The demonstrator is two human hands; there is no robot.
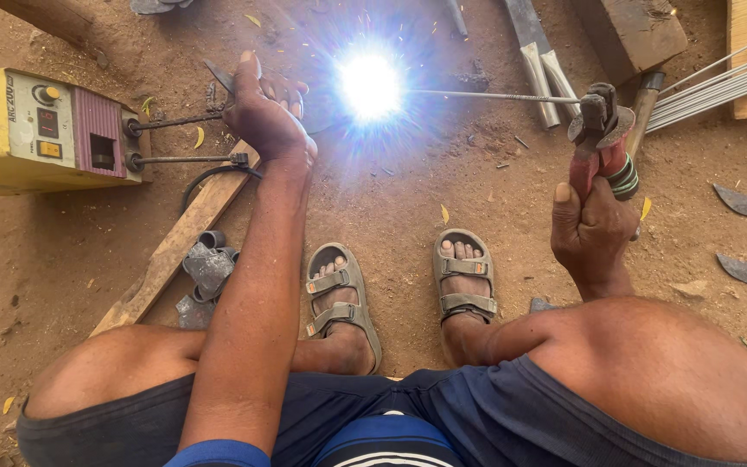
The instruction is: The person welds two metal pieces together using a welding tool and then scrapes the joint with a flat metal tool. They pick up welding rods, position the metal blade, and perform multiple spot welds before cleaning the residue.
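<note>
Now welding on the dirt floor.
Your right hand [594, 227] grips the electrode holder [600, 138], its rod [494, 96] reaching the arc [371, 85] at upper centre; your left hand [265, 117] clasps a metal piece [218, 76] beside it.

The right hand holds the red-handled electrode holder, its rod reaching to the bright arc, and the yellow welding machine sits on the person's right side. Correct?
Not quite. In the head view the yellow welding machine sits on the person's left. The right hand does hold the red-handled electrode holder, its rod reaching to the bright arc.
</note>
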